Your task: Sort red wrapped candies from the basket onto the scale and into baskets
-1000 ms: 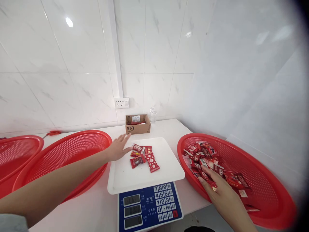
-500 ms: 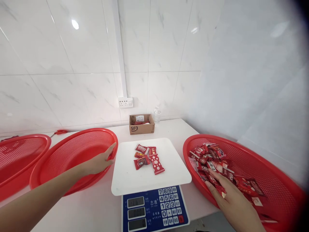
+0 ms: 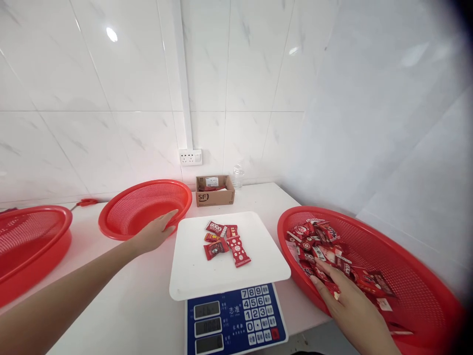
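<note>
Red packets [image 3: 240,251]: we have five on the tray [image 3: 199,282], more left in the right basket [image 3: 282,231]; left hand [image 3: 157,232] spread, right hand [image 3: 343,296] can't tell.

three red baskets [image 3: 107,222], one scale [image 3: 236,315], five wrapped packets [image 3: 239,252] on its tray [image 3: 192,276], one cardboard box [image 3: 215,197], one clear container [image 3: 238,177], two hands [image 3: 154,235].

On the white worktop [image 3: 148,305], near its back edge, the rectangular cardboard box [image 3: 215,199] is brown with black lettering. Toward the front edge, the square plastic scale tray [image 3: 203,278] is plain white, above a blue panel [image 3: 234,321] with white keys and one red. The tray's frontmost rectangular wrapped sweet [image 3: 238,251] is red, pale-dotted. The oval mesh basket [image 3: 384,259] at the right edge is red.
</note>
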### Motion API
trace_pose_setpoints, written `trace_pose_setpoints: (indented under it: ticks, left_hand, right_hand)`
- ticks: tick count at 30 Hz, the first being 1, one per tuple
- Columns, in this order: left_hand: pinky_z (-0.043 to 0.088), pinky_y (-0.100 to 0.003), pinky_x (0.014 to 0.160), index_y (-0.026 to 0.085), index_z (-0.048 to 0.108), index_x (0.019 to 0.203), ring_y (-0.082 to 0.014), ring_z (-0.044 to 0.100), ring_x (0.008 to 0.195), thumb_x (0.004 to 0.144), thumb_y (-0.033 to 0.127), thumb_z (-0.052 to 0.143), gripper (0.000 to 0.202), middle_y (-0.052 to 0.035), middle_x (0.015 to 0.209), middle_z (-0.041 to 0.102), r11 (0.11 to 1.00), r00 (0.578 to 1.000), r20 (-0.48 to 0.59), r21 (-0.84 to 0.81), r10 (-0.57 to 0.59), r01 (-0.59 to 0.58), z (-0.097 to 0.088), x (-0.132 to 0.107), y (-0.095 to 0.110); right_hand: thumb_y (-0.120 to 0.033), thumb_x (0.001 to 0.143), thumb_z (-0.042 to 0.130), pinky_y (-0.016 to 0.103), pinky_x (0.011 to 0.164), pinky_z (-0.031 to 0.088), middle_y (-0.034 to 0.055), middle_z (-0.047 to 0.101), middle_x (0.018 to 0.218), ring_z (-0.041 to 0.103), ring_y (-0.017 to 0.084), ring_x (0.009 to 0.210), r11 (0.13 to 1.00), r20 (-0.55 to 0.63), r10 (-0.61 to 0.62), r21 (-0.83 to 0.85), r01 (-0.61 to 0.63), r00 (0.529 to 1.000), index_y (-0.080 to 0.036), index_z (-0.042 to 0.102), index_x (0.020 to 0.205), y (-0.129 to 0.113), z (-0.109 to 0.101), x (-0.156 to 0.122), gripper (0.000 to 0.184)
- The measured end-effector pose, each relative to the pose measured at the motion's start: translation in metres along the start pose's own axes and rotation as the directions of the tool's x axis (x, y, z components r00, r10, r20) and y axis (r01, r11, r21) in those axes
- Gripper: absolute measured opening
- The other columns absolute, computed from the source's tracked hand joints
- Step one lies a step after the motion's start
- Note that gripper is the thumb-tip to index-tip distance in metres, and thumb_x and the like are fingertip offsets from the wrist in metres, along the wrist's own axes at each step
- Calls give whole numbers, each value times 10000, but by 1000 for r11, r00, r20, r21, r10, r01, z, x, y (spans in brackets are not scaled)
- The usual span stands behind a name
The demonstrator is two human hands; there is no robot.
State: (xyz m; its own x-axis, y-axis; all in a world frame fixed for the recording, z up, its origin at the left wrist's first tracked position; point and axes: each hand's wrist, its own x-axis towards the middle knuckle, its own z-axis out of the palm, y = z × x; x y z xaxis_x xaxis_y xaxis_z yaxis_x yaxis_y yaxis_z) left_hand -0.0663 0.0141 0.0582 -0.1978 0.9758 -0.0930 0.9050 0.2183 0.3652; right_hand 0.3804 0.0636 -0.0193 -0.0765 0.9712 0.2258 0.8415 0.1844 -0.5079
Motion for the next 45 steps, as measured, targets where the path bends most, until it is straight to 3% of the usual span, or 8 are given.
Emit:
trace_pose_setpoints:
  ticks: [2,5,9,14,22,30,36,45]
  left_hand:
    - [255,-423,1079,220,251,1421,-269,267,1349,895,471,312,586,-71,1478,309,995,995,-21,10,95,-95,9,2,17]
    - [203,-390,1111,245,310,1398,-236,164,1387,870,564,358,618,-40,1512,232,968,967,45,3,251,-252,26,6,48]
    - [150,-461,1111,228,249,1427,-275,6,1400,814,695,358,778,-92,1537,99,912,902,149,0,405,-410,48,19,82]
    - [61,-563,1088,260,288,1412,-322,21,1394,771,748,360,808,-122,1522,164,859,853,172,63,493,-509,68,35,103]
    - [251,-507,1033,283,488,1269,-315,394,1235,789,712,383,652,-114,1340,454,836,843,80,105,532,-538,78,36,112]
    - [380,-440,887,243,569,1140,-301,517,1007,772,652,482,557,-97,1091,562,838,843,26,95,538,-538,80,38,116]
    - [446,-332,676,239,575,1046,-249,596,822,719,622,560,504,-50,981,593,889,889,37,-31,457,-456,79,45,118]
    - [395,-239,464,216,508,853,-166,593,588,753,497,577,307,18,673,615,911,966,-88,-324,241,-257,66,52,113]
  right_hand:
    - [-551,817,386,433,908,469,67,564,1283,510,279,1179,1000,4,6,-7,-6,1000,-234,548,1217,0,1,0,536]
    - [-546,825,381,434,949,440,66,550,1298,497,268,1194,1000,10,5,-8,-5,1000,-225,535,1226,0,2,0,536]
    - [-546,838,360,438,951,435,67,539,1309,483,265,1208,999,36,27,-26,-26,999,-224,515,1244,-1,1,-2,541]
    - [-556,841,332,431,959,430,77,544,1303,490,266,1200,998,43,53,-38,-52,998,-211,521,1248,-6,-3,-3,567]
    - [-548,840,340,435,916,464,59,535,1318,500,271,1194,997,20,43,-66,-41,999,-246,524,1255,-5,-1,-2,545]
    - [-534,841,345,411,917,468,61,569,1280,517,266,1178,997,9,26,-78,-25,1000,-237,547,1241,-7,-1,-3,538]
    - [-561,842,309,416,914,463,43,539,1314,492,261,1202,994,51,73,-80,-69,996,-258,508,1282,-11,-4,-4,570]
    - [-538,851,305,411,876,479,45,561,1289,523,273,1163,992,51,73,-102,-68,996,-261,519,1275,-13,-7,-5,550]
